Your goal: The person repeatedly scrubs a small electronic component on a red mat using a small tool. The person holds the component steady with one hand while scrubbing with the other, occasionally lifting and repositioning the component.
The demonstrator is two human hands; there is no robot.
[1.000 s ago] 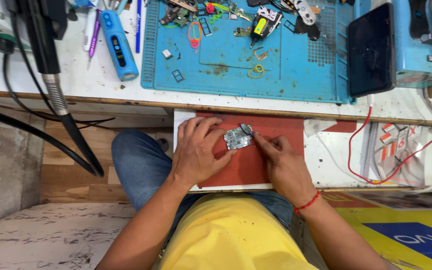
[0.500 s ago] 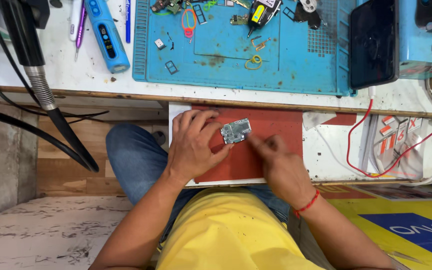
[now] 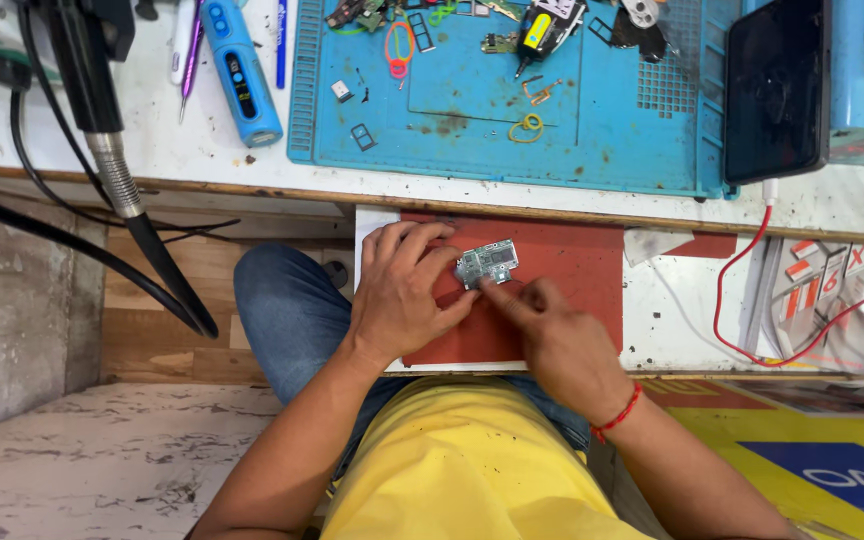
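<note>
A small silver-grey circuit board (image 3: 487, 263) lies on a red mat (image 3: 572, 270) on a pull-out shelf below the bench. My left hand (image 3: 402, 290) rests flat on the mat, its fingertips pressing the board's left edge. My right hand (image 3: 552, 335) is curled, with the forefinger tip touching the board's lower edge. Whether a small tool sits in the right hand, I cannot tell.
Above on the white bench lies a blue work mat (image 3: 512, 110) with several small parts. A dark phone (image 3: 777, 90) stands at its right, a blue electric screwdriver (image 3: 242, 70) at its left. A black hot-air wand (image 3: 102, 130) and cables hang left. Red wires (image 3: 752, 300) trail right.
My right hand has slid left and up, its forefinger coming onto the board's lower edge. The left hand stays on the board. The camera view has drifted slightly.
</note>
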